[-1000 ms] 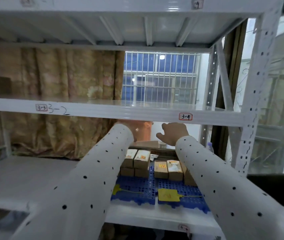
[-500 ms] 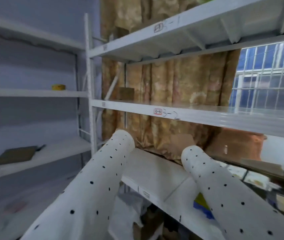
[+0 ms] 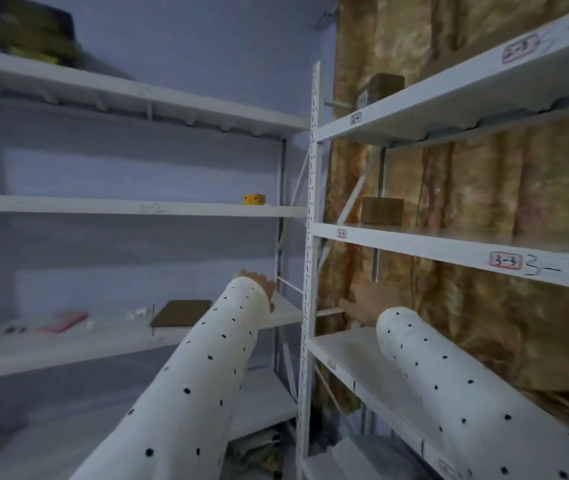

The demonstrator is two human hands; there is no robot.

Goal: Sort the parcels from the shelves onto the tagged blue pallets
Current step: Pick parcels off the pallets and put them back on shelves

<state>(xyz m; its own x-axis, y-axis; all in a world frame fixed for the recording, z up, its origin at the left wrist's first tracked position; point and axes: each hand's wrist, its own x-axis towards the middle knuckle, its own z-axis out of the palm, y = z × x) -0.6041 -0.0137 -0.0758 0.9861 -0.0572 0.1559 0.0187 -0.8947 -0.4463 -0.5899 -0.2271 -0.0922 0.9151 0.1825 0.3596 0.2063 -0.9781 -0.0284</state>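
White shelves (image 3: 449, 242) all around; both grips look empty, left hand (image 3: 265, 285) mostly hidden, right hand (image 3: 368, 303) loose. Guessing next: grab the brown parcel (image 3: 382, 210) above it.

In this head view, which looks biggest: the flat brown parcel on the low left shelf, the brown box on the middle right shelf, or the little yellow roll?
1. Flat brown parcel
2. Brown box, though it sits farther off
3. Yellow roll, plainly smallest

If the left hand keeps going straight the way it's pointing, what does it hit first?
Probably the white upright post between the two racks, or its thin brace; the left hand points up and right toward them. Depth is unclear.
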